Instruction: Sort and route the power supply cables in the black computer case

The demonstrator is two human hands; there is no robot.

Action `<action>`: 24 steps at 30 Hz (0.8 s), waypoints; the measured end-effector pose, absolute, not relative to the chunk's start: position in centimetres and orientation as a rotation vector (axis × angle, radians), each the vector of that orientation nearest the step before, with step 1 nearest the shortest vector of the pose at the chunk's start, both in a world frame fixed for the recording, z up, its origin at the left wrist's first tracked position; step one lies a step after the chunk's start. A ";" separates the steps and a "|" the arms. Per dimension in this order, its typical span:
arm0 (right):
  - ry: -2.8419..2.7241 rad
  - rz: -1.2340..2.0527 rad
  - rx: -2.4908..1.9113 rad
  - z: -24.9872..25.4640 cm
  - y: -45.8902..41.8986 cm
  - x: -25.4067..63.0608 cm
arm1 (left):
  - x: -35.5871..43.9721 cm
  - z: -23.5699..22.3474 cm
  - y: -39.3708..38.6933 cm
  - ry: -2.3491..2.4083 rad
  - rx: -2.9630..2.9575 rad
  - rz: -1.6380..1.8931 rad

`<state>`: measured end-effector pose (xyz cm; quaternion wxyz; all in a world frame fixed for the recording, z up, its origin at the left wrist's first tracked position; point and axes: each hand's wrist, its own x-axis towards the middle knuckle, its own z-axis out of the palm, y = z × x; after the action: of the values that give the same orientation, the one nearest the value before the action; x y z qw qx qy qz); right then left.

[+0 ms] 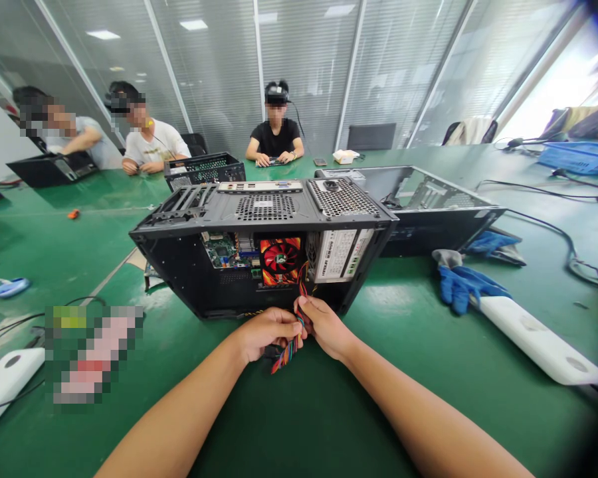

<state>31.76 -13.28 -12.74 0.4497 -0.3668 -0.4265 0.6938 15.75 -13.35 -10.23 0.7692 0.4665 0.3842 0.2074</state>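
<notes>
A bundle of coloured power cables (286, 354) runs out of an open black computer case (179, 265) in front of me. My left hand (266, 332) is closed round the bundle, with its loose end hanging below the fingers. Just above and to the right, my right hand (323, 324) pinches the same bundle. Inside the case are a red cooling fan (281, 256), a green motherboard (222, 250) and a white-labelled power supply (342, 254), from whose side the cables come. The case lies with its vented back panel upward.
Behind the case, right, lies another open case (428, 229). Blue gloves (466, 284) and a white power strip (533, 335) are to the right, another white strip (10, 378) to the left. Several people sit across the green table (94, 265). A blue basket (578, 158) stands far right.
</notes>
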 end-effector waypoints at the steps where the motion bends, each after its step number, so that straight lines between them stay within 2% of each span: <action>1: -1.052 1.713 -0.909 -12.7 -13.3 31.7 | 15.7 -10.3 -13.3 0.842 1.009 0.446; 24: -1.104 1.661 -0.958 -12.2 -13.4 31.9 | 16.2 -9.7 -14.4 0.846 0.990 0.484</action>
<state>31.88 -13.43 -12.22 0.4480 -0.3872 -0.4460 0.6712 16.24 -14.43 -9.74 0.7684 0.4560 0.3898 0.2228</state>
